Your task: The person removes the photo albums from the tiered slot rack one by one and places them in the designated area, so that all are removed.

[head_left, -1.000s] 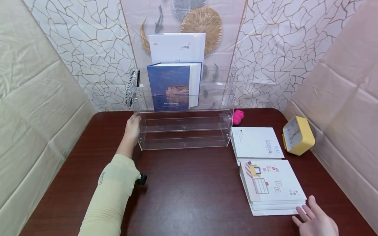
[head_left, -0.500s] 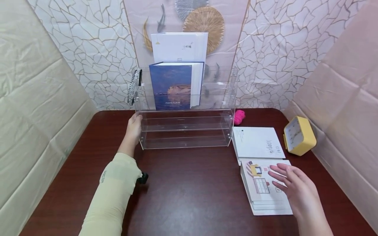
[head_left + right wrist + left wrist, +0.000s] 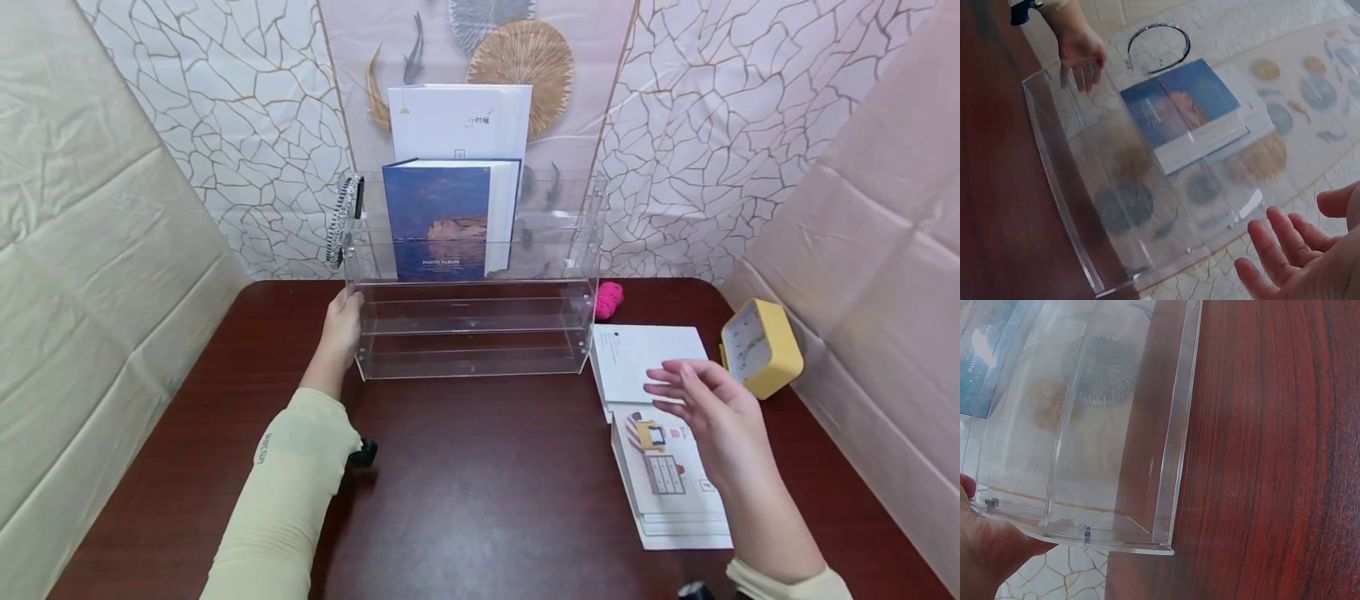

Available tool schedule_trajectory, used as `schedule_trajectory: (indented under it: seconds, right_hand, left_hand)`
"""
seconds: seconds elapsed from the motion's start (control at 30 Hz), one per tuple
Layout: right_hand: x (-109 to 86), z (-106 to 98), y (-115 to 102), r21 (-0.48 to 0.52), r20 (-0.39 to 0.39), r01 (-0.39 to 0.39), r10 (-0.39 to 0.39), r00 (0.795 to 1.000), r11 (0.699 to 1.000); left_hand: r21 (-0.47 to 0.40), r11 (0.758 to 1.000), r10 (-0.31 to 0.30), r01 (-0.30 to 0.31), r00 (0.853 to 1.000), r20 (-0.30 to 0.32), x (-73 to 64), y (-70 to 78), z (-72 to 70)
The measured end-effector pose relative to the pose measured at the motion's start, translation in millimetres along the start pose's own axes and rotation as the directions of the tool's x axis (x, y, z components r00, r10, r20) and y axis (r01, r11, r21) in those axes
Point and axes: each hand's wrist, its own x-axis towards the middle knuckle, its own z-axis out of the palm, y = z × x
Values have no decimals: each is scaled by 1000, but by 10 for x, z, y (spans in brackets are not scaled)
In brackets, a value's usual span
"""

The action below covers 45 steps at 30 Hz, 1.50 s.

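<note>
A clear acrylic tiered rack [image 3: 472,321] stands on the table. My left hand [image 3: 342,327] grips its left side panel; the right wrist view shows the left hand's fingers [image 3: 1085,74] curling over that edge. On the rack's upper tiers stand a blue photo album [image 3: 442,221] and, behind it, a white album [image 3: 450,121]. A glittery headband [image 3: 1160,28] hangs at the left upper corner. My right hand [image 3: 716,417], fingers spread and holding nothing, is raised over the white albums [image 3: 648,354] lying at the right, covering part of them in the head view.
A yellow clock [image 3: 763,346] stands at the right edge by the fabric wall. Behind the albums, beside the rack, lies a pink bundle of yarn [image 3: 608,298]. Patterned fabric [image 3: 697,167] encloses the back and sides of the dark red table [image 3: 465,467].
My right hand has risen from the front right corner, moving forward and left over the white albums. The left hand keeps its hold on the rack.
</note>
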Motion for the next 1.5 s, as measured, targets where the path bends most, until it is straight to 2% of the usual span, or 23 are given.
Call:
schedule_trajectory:
  seconds: [0.17, 0.3, 0.4, 0.53, 0.7, 0.87, 1.03, 1.13, 1.27, 1.37, 1.5]
  right_hand:
    - [295, 111, -54, -17, 25, 43, -43, 999, 999]
    - [546, 206, -142, 21, 48, 104, -105, 993, 994]
    - [725, 294, -234, 70, 56, 147, -151, 987, 987]
    - [936, 421, -355, 66, 51, 173, -177, 983, 983]
    - [1153, 541, -429, 31, 71, 173, -175, 982, 984]
    - [1352, 636, -410, 10, 86, 152, -152, 985, 988]
    - [1551, 723, -346, -30, 82, 120, -117, 990, 992]
    - [1671, 769, -292, -59, 76, 99, -95, 993, 993]
    - [1825, 828, -201, -102, 68, 80, -73, 995, 992]
    - [1924, 871, -121, -148, 67, 73, -63, 996, 986]
    - [2032, 923, -22, -217, 63, 47, -34, 997, 975]
  left_hand:
    - [0, 1000, -1, 1, 1000, 14, -133, 161, 26]
    - [17, 1000, 3, -3, 1000, 15, -190, 231, 35]
    - [26, 1000, -1, 0, 1000, 14, -178, 225, 29]
    - [7, 1000, -5, 5, 1000, 12, -89, 134, 10]
    - [6, 1000, 1, -1, 1000, 5, 39, -24, -13]
    - [50, 998, 25, -24, 1000, -7, 53, -69, -10]
    - [49, 998, 39, -38, 999, -11, 58, -69, -24]
    - [31, 999, 14, -14, 1000, -2, -8, 30, -17]
    - [28, 1000, -7, 7, 1000, -4, -16, 32, -13]
    - [26, 1000, -12, 13, 1000, -2, 33, -32, -29]
    - [19, 999, -27, 27, 1000, 9, -43, 91, -11]
